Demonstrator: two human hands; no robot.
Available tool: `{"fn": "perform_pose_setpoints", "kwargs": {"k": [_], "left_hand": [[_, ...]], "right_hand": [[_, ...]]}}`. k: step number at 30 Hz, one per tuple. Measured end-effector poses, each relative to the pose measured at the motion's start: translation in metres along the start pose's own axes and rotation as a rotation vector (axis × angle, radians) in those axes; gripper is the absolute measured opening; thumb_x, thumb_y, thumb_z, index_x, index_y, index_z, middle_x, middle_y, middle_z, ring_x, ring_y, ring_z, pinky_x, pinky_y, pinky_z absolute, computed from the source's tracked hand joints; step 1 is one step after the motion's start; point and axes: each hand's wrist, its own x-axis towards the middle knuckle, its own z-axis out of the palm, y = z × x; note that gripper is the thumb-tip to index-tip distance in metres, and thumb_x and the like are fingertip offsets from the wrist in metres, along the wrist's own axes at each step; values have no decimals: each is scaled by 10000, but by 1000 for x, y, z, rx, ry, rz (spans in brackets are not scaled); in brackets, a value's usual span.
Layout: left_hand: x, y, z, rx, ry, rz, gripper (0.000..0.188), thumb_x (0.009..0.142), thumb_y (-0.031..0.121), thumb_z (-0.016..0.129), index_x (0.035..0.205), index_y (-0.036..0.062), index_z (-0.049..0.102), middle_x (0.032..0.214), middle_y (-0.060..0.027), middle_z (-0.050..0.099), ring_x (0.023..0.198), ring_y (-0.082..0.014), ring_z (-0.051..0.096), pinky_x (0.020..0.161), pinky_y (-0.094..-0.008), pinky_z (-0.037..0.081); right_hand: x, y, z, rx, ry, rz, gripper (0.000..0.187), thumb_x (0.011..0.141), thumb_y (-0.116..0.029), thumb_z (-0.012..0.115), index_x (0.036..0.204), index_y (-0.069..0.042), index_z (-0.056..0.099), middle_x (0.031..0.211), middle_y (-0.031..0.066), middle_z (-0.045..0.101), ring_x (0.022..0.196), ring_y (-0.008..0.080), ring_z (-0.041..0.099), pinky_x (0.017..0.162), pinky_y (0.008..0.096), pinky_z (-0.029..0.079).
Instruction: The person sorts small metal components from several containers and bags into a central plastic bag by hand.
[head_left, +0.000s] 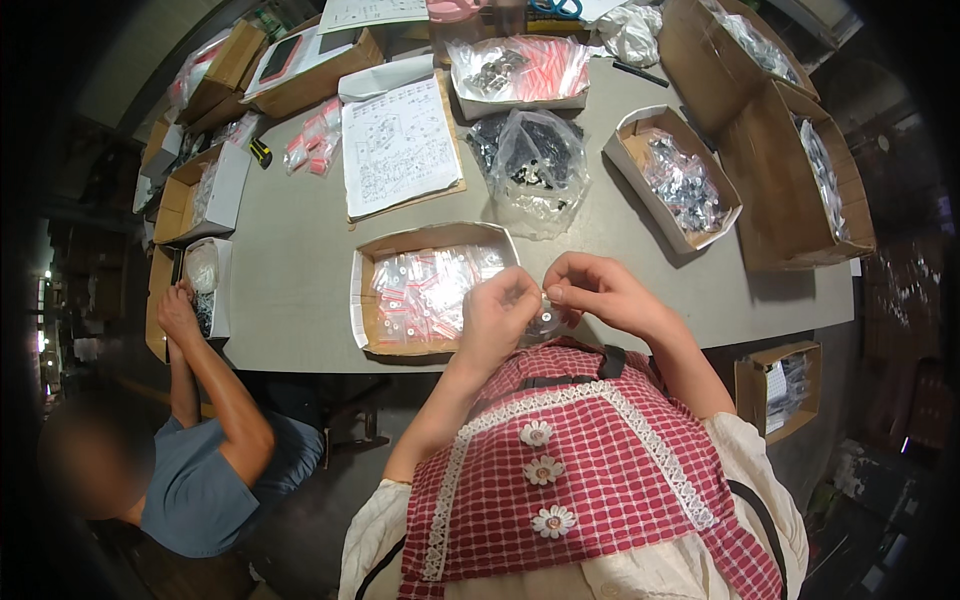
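Close in front of my apron, my left hand [498, 312] and my right hand [603, 292] meet with fingertips pinched. Between them hangs a small clear plastic bag [545, 318] with a small round white piece showing in it. Both hands appear to grip its upper edge, though the fingers partly hide it. Left of my left hand lies an open cardboard box [362, 300] full of small clear bags with red strips, several holding little round parts. Beyond my hands rests a larger clear plastic bag [540, 205] with black and pale small parts.
Farther back are a parts drawing [400, 140], a box of red-striped bags [520, 100] and a phone [280, 58]. At right stand a box of bagged metal parts [685, 185] and tall cartons [790, 200]. A co-worker [215, 450] sits at left, reaching into a white box [222, 270].
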Motion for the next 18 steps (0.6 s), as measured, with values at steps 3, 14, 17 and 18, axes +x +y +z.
{"fn": "perform_pose_setpoints", "kwargs": {"k": [3, 14, 17, 18], "left_hand": [[1, -3, -1, 37, 9, 0, 122, 930, 81, 607, 825, 19, 614, 693, 12, 604, 615, -25, 506, 568, -200, 379], [5, -13, -2, -39, 27, -17, 114, 905, 67, 639, 826, -14, 643, 706, -16, 647, 656, -63, 582, 594, -232, 457], [8, -15, 0, -47, 69, -58, 120, 928, 88, 652, 862, -12, 659, 730, -19, 658, 667, -70, 591, 605, -236, 462], [10, -19, 1, -81, 144, -104, 94, 950, 97, 654, 896, 20, 654, 732, 9, 619, 641, -41, 537, 587, -204, 418]], "right_hand": [[6, 8, -1, 30, -79, 65, 133, 995, -148, 604, 994, -17, 624, 840, 12, 642, 709, 86, 629, 660, 239, 510], [2, 16, 6, 112, -6, 95, 186, 985, -190, 597, 889, -31, 612, 668, -8, 585, 518, 79, 563, 472, 218, 430], [-2, 22, -4, 149, 130, 49, 195, 973, -187, 632, 851, -36, 621, 648, -1, 577, 496, 82, 549, 459, 226, 418], [-3, 24, -8, 199, 221, -5, 199, 972, -182, 646, 837, -38, 626, 643, 6, 577, 499, 84, 547, 458, 230, 416]]}}
